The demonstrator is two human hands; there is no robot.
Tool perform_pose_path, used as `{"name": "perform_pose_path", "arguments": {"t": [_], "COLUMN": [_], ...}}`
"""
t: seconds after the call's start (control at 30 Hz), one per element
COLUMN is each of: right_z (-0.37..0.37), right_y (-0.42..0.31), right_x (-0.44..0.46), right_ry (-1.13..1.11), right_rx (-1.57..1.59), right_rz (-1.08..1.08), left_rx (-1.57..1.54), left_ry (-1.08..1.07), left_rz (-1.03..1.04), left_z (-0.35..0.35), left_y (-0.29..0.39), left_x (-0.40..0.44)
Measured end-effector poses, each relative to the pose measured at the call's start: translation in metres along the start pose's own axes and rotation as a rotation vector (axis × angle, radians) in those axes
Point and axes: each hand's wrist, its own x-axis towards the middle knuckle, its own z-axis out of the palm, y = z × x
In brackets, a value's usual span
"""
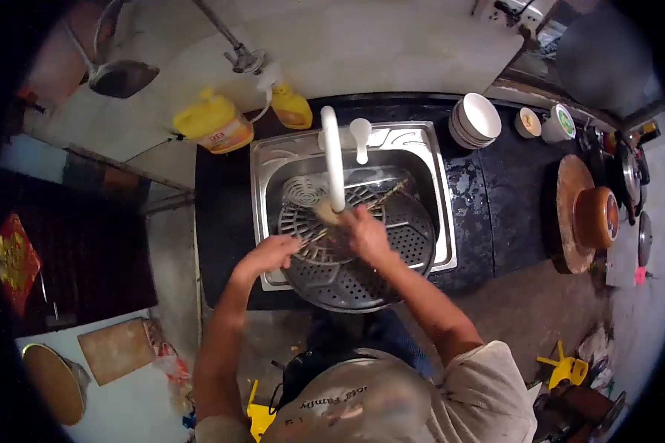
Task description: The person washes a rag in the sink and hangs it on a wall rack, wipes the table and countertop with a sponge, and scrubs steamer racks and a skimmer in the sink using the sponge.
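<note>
A stainless sink (446, 199) holds a round slatted rack (292, 225), which lies over a larger round metal steamer tray (410, 240) with small holes. The tray's near side rests over the sink's front edge. At the rack's left edge, my left hand (270, 255) is closed, its fingertips gripping the slats. Under the white faucet spout (333, 162), my right hand (366, 236) is closed on a tan scrubbing pad (328, 214) pressed to the rack. The fingers partly cover the pad, so its full shape is hidden.
Yellow detergent jug (214, 125) and yellow bottle (292, 109) stand behind the sink at left. Stacked white bowls (479, 118), a small cup (527, 122) and a white tub (559, 123) sit at right. A round wooden board (569, 214) and brown pot (592, 218) are farther right.
</note>
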Motion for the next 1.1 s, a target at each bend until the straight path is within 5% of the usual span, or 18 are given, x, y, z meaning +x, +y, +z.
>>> {"name": "perform_pose_path", "arguments": {"t": [0.1, 0.2, 0.4, 0.7, 0.8, 0.87, 1.1], "right_z": [0.007, -0.016, 0.008, 0.026, 0.001, -0.006, -0.003], "right_y": [0.062, 0.095, -0.066, -0.016, -0.079, -0.117, -0.058], "right_x": [0.037, 0.037, -0.007, 0.026, 0.000, -0.019, -0.019], "right_ry": [0.019, -0.003, 0.123, -0.187, 0.063, 0.040, 0.012], "right_rx": [-0.182, -0.150, 0.123, -0.147, 0.102, 0.140, 0.045], "right_rz": [0.199, 0.470, 0.001, 0.067, 0.042, -0.080, -0.130], "left_rx": [0.239, -0.164, -0.450, -0.564, -0.761, -0.839, -0.671], "left_ry": [0.075, 0.109, 0.084, 0.218, 0.253, 0.323, 0.331], "left_rz": [0.398, 0.245, 0.123, 0.054, 0.154, 0.079, 0.020], "left_z": [0.015, 0.030, 0.034, 0.035, 0.035, 0.029, 0.030], "left_y": [-0.020, -0.037, -0.013, -0.028, -0.037, -0.035, -0.029], "left_x": [0.011, 0.010, -0.007, 0.004, 0.003, 0.016, 0.007]}}
